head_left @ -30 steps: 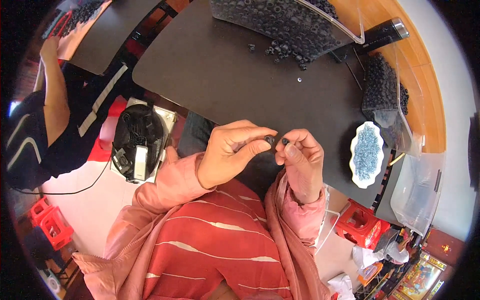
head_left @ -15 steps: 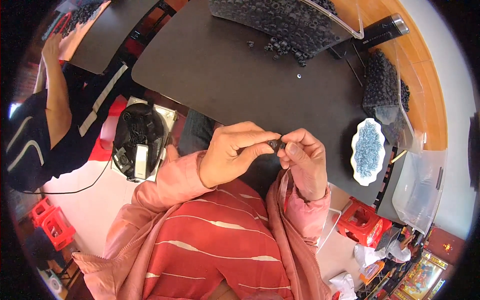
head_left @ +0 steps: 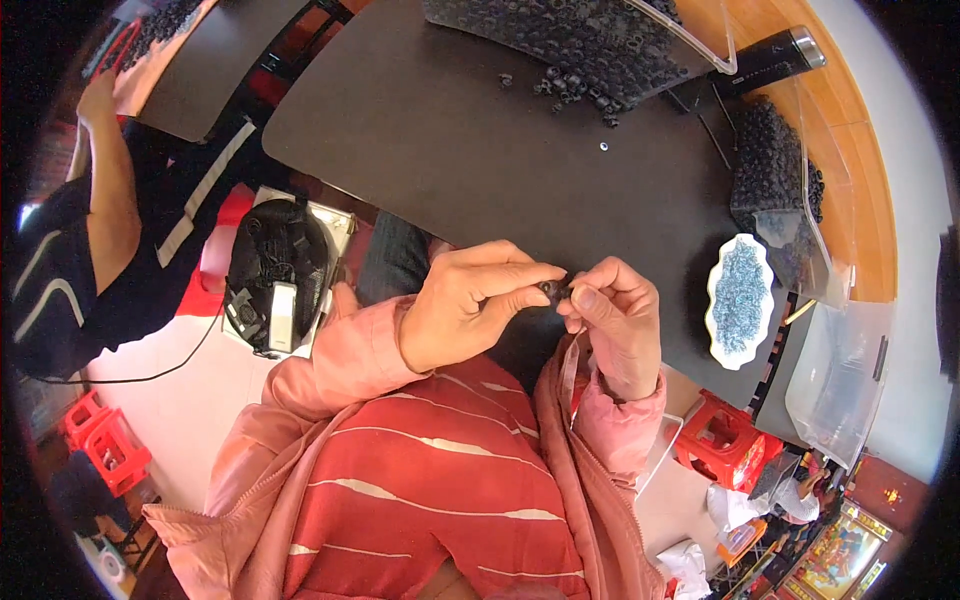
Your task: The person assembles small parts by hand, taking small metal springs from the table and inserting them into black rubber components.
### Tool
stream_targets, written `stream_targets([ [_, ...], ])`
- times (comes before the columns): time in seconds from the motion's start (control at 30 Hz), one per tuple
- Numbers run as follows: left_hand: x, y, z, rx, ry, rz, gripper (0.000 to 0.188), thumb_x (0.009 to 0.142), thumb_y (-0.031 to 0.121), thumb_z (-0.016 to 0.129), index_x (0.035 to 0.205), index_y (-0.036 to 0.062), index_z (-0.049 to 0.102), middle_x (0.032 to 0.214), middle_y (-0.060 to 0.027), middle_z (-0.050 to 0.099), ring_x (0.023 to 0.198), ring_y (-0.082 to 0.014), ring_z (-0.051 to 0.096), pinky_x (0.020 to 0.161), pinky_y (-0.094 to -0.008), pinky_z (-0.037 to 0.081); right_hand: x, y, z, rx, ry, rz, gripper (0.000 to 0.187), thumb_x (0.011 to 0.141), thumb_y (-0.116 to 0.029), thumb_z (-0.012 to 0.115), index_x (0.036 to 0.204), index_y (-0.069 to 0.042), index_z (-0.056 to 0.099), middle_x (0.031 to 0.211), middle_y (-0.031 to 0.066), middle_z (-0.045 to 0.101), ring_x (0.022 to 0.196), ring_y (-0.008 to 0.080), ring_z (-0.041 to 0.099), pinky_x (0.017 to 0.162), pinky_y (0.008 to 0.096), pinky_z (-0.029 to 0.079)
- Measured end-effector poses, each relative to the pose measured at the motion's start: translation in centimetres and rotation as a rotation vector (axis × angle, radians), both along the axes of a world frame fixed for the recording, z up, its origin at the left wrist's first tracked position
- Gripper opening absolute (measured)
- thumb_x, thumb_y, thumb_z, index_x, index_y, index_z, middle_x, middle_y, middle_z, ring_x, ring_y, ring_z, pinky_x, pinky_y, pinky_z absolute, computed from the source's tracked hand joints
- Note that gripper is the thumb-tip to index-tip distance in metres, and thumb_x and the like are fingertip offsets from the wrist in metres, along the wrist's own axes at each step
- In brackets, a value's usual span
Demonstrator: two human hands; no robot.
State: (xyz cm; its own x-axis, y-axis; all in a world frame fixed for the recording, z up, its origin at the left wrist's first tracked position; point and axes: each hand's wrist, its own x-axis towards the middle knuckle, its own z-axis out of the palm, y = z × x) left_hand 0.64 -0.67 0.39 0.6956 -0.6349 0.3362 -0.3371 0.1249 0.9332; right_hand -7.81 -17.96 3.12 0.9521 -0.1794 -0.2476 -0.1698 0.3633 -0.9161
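Between the fingertips of both hands, above the table's near edge, is a small black round part (head_left: 550, 290). My left hand (head_left: 470, 300) pinches it between thumb and forefinger. From the other side my right hand (head_left: 618, 325) closes its thumb and fingers on the part's right end. Whether a second tiny piece sits in those fingertips is hidden. To the right stands a white scalloped dish (head_left: 714, 330) filled with small clear bluish pieces. Loose black parts (head_left: 575, 88) of similar look lie at the back, by a clear bin (head_left: 730, 45) full of them.
A second clear bin of black parts (head_left: 768, 170) and a black flask (head_left: 768, 62) stand at the right back. One tiny pale piece (head_left: 604, 146) lies on the dark table (head_left: 430, 130). A co-worker's arm (head_left: 112, 200) and a black bag (head_left: 275, 255) are left; a red stool (head_left: 722, 440) stands lower right.
Both hands keep their pinch around the small black part. The right hand has shifted very slightly to the right, and the view has moved a little.
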Motion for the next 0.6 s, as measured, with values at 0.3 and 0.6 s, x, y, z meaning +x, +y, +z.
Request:
stream_targets([
  [0.3, -0.1, -0.2, -0.2, -0.050, -0.038, 0.035, 0.026, 0.076, -0.009, 0.063, 0.100, -0.0009, 0.067, 0.079, -0.0126, 0.062, 0.064, -0.0191, 0.061, 0.057, -0.0254, 0.047, 0.2, 0.4, -0.2, -0.054, 0.018, 0.020, 0.009, 0.085, -0.007, 0.066, 0.085, -0.001, 0.060, 0.078, 0.0093, 0.066, 0.066, 0.0105, 0.060, 0.057, 0.0212, 0.046],
  [0.6, -0.4, 0.1, 0.2, -0.022, -0.153, 0.041, 0.023, 0.080, -0.002, 0.064, 0.103, -0.0002, 0.066, 0.081, -0.0117, 0.062, 0.070, -0.0211, 0.060, 0.058, -0.0281, 0.047, 0.0, 0.6, -0.9, 0.081, -0.018, 0.045, 0.014, 0.084, -0.012, 0.068, 0.082, -0.002, 0.060, 0.074, 0.0089, 0.066, 0.061, 0.0097, 0.057, 0.055, 0.0212, 0.046],
])
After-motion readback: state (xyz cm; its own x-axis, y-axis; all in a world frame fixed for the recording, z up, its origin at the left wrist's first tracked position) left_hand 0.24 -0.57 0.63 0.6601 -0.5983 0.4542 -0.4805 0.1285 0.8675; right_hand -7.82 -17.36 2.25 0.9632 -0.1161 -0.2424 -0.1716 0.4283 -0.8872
